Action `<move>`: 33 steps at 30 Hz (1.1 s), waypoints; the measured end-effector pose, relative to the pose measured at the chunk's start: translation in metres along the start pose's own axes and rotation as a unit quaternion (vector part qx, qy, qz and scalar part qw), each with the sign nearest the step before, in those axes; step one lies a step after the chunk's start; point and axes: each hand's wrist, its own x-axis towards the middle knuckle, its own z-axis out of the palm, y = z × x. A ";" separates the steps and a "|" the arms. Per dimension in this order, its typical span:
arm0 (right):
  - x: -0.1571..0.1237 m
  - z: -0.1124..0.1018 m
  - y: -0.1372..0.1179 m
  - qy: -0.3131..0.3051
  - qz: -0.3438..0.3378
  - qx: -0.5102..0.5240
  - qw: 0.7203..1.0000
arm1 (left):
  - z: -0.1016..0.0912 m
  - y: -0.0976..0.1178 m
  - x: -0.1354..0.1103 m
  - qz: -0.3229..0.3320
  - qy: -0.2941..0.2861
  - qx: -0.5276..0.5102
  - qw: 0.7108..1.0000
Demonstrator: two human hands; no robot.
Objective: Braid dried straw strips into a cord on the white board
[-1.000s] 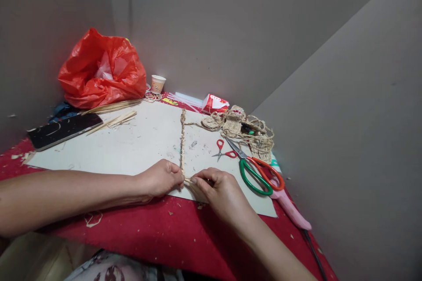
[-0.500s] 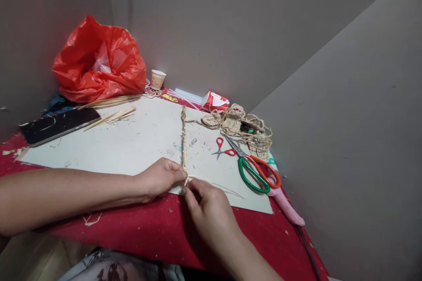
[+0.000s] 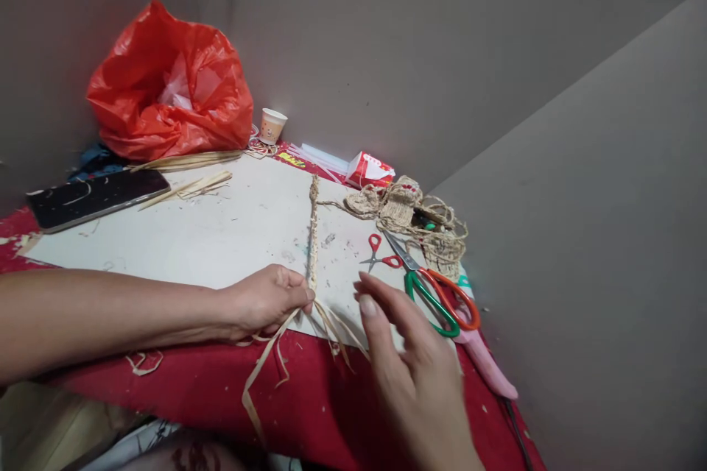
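A narrow straw braid (image 3: 313, 235) runs upright across the white board. My left hand (image 3: 270, 298) pinches its near end between thumb and fingers. Loose straw strands (image 3: 259, 379) fan out from that pinch, over the board's front edge and onto the red cloth. To the right, my right hand (image 3: 417, 368) is raised off the braid, thumb and forefinger apart, with nothing seen between them. Beyond its fingertips lie small red-handled scissors (image 3: 381, 257). Large scissors with green and orange handles (image 3: 436, 294) lie partly behind this hand.
The white board (image 3: 221, 235) rests on a red cloth (image 3: 210, 397). A phone (image 3: 99, 199), straw bundles (image 3: 185, 190) and a red plastic bag (image 3: 171, 88) are at left. Behind stand a paper cup (image 3: 272, 126) and a red tissue pack (image 3: 370, 171). Twine pieces (image 3: 401, 206) and a pink-handled tool (image 3: 489, 364) are at right.
My right hand has left the braid's near end, moving right and opening. The straw strands now hang spread toward me. My left hand keeps its pinch; the view has shifted slightly.
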 end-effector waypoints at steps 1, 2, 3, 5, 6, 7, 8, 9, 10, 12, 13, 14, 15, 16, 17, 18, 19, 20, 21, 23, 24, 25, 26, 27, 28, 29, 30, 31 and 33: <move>0.008 0.001 0.003 -0.048 0.049 0.041 0.997 | 0.000 0.000 0.000 0.009 -0.009 -0.002 1.000; 0.016 0.005 0.007 -0.115 0.095 0.086 0.985 | -0.001 0.001 0.000 0.018 -0.015 -0.003 1.000; 0.021 0.010 0.011 -0.192 0.137 0.135 0.962 | -0.001 0.002 0.000 0.027 -0.018 -0.001 0.999; 0.027 0.021 0.019 -0.306 0.207 0.223 0.902 | -0.002 0.003 0.001 0.043 -0.022 0.027 0.998; 0.029 0.025 0.022 -0.332 0.236 0.260 0.876 | -0.003 0.004 0.001 0.046 -0.022 0.051 0.997; 0.029 0.028 0.025 -0.341 0.260 0.292 0.855 | -0.004 0.004 0.002 0.049 -0.021 0.080 0.995; 0.028 0.030 0.027 -0.341 0.279 0.320 0.839 | -0.006 0.005 0.002 0.052 -0.020 0.108 0.993; 0.028 0.031 0.029 -0.340 0.295 0.345 0.824 | -0.008 0.005 0.003 0.055 -0.023 0.137 0.989; 0.027 0.032 0.030 -0.338 0.309 0.368 0.809 | -0.010 0.005 0.004 0.059 -0.027 0.163 0.984; 0.024 0.034 0.032 -0.325 0.333 0.403 0.788 | -0.014 0.007 0.005 0.072 -0.037 0.221 0.972; 0.022 0.035 0.032 -0.310 0.337 0.408 0.790 | -0.015 0.009 0.005 0.080 -0.045 0.257 0.962; 0.020 0.037 0.032 -0.292 0.336 0.403 0.800 | -0.016 0.011 0.005 0.090 -0.048 0.296 0.950; 0.018 0.039 0.032 -0.270 0.333 0.389 0.815 | -0.016 0.013 0.004 0.105 -0.044 0.338 0.934; 0.016 0.041 0.032 -0.249 0.329 0.369 0.833 | -0.015 0.015 0.003 0.124 -0.032 0.382 0.915; 0.014 0.043 0.032 -0.229 0.326 0.347 0.849 | -0.014 0.017 0.001 0.145 -0.013 0.425 0.893; 0.011 0.045 0.032 -0.214 0.325 0.329 0.860 | -0.012 0.018 -0.002 0.163 0.009 0.466 0.870; 0.009 0.047 0.031 -0.200 0.326 0.319 0.867 | -0.010 0.018 -0.005 0.176 0.029 0.502 0.846; 0.007 0.049 0.030 -0.187 0.330 0.318 0.869 | -0.007 0.017 -0.008 0.186 0.041 0.535 0.823; 0.005 0.051 0.029 -0.175 0.335 0.326 0.867 | -0.005 0.014 -0.011 0.195 0.042 0.568 0.799; 0.001 0.054 0.025 -0.151 0.349 0.360 0.852 | -0.001 0.007 -0.015 0.222 0.033 0.636 0.739; -0.001 0.057 0.023 -0.139 0.358 0.383 0.840 | 0.000 0.002 -0.017 0.244 0.027 0.669 0.701; -0.003 0.059 0.020 -0.129 0.367 0.408 0.826 | 0.001 -0.003 -0.017 0.269 0.023 0.699 0.662; -0.004 0.061 0.017 -0.121 0.375 0.430 0.812 | 0.001 -0.008 -0.018 0.292 0.021 0.724 0.624; -0.005 0.063 0.014 -0.115 0.382 0.450 0.799 | 0.001 -0.012 -0.018 0.309 0.021 0.744 0.592; -0.006 0.065 0.011 -0.112 0.385 0.464 0.789 | 0.002 -0.016 -0.019 0.323 0.022 0.757 0.568; -0.007 0.067 0.009 -0.108 0.388 0.474 0.783 | 0.003 -0.019 -0.020 0.331 0.022 0.766 0.551; -0.007 0.069 0.007 -0.105 0.388 0.479 0.780 | 0.005 -0.022 -0.022 0.336 0.019 0.770 0.542; -0.008 0.070 0.006 -0.098 0.388 0.481 0.780 | 0.007 -0.025 -0.024 0.341 0.012 0.768 0.543; -0.008 0.071 0.007 -0.084 0.393 0.481 0.779 | 0.012 -0.028 -0.031 0.332 0.018 0.732 0.595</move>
